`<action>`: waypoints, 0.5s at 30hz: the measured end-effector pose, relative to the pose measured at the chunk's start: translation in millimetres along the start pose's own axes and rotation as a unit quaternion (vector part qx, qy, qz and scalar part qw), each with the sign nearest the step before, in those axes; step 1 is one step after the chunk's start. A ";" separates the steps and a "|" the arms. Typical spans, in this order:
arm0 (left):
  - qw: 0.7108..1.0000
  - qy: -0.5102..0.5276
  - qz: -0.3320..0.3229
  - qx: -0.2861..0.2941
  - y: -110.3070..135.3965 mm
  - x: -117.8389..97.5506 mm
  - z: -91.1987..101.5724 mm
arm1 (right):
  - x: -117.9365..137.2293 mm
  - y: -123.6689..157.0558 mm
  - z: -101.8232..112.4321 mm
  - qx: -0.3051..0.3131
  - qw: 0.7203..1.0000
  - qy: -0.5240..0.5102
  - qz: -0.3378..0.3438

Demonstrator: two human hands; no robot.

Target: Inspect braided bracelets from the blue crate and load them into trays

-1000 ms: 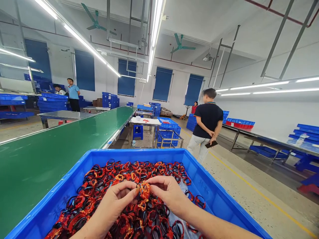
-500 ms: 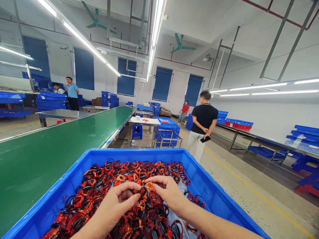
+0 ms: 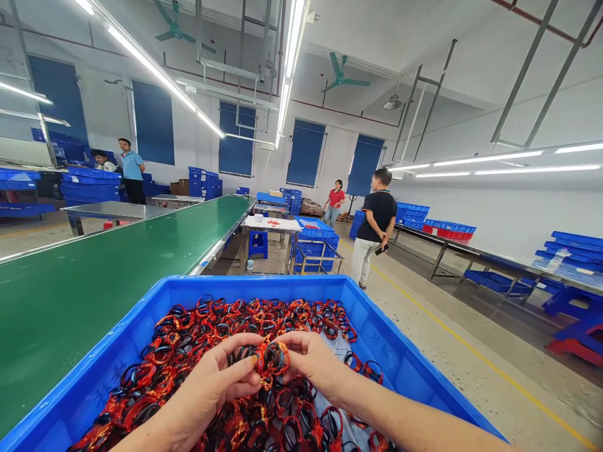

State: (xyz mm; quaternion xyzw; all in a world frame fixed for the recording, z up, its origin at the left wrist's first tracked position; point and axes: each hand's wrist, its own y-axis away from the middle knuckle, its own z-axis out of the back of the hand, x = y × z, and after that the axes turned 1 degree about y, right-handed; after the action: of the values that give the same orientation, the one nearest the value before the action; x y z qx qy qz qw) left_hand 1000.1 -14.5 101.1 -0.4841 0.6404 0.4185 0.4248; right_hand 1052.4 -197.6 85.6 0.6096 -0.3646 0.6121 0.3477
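A ring-shaped part, patterned in red, orange and black, is held up between both hands over the bin. My left hand pinches its left side between thumb and fingers. The fingers of my right hand close on its right edge. Below and around the hands lies a heap of similar red-and-black ring-shaped parts, filling much of a blue plastic bin. A pale plastic sheet shows among them on the right. My fingers partly cover the held part.
A green conveyor belt runs away on the left. Ahead stand a white-topped table and stacked blue crates. A person in a black shirt stands to the right of them. Along the right side is a long table.
The held part has turned so its ring opening faces me more, and it sits slightly lower left. The person in red has moved left; the one in black has shifted slightly left.
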 end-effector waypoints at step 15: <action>0.993 -0.112 -0.015 0.043 -5.5 10.8 4.2 | 8.7 2.1 1.3 -0.030 0.989 0.136 0.044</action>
State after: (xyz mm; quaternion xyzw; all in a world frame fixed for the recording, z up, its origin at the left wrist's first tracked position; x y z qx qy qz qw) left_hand 1004.2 -14.3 88.9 -0.4247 0.5987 0.4362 0.5205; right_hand 1051.1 -200.0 94.2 0.4937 -0.3584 0.6925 0.3849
